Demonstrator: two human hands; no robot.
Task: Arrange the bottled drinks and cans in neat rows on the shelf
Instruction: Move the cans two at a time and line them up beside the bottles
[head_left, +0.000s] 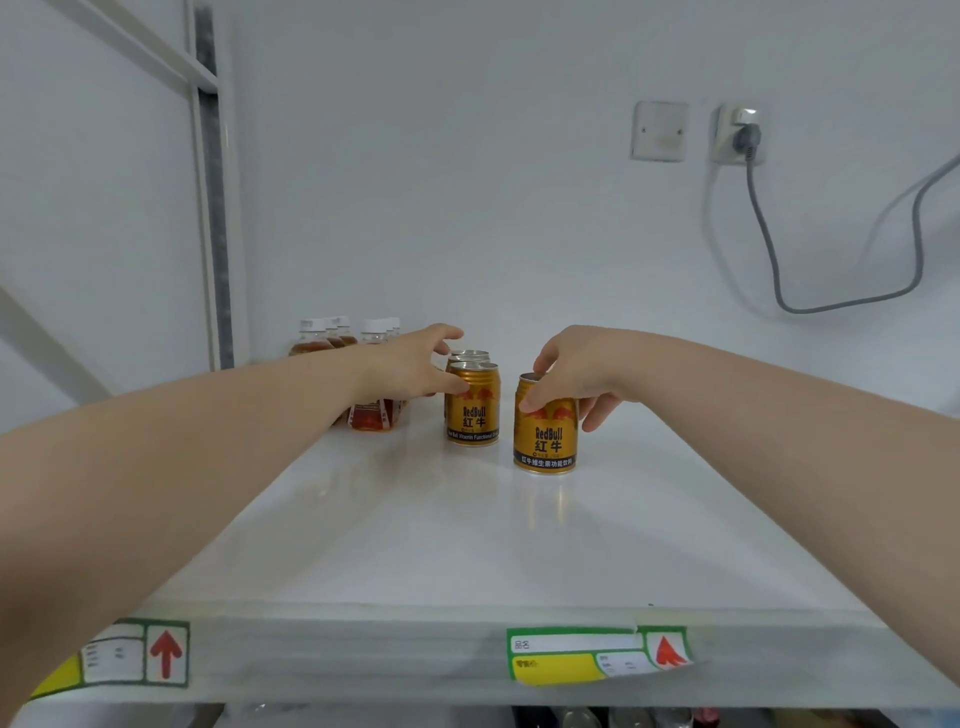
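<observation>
Head view: right hand (576, 371) grips the lone can (545, 436) near its top, with the thumb on the near side and the fingers wrapped round the far right side. The can stands upright on the shelf (467, 545), just right of the can row (474, 410) and a bit nearer me, with a gap between.

Left hand (410, 364): thumb against the upper side of the front can in the row, fingers curved over the cans behind. Can't tell if that's a real grip or just steadying.

Bottles (371, 418) sit beyond the left forearm, left of the row and partly hidden by it.

Step in hand, my read: start a second row beside the first. To do it well:
- slide or low-lift, keep the can vertical
- match the front face to the row's front can, label forward
- close the gap without knocking, with the left hand bracing the row

Materials:
- cans: short gold metal cylinders with silver rims; smooth and rigid, so they slip easily on this surface
- shelf: white and glossy, shows reflections, so low friction
- bottles: clear plastic, amber liquid, white caps, red labels
- paper labels (582, 654) on the shelf front edge, the right one peeling at a corner
</observation>
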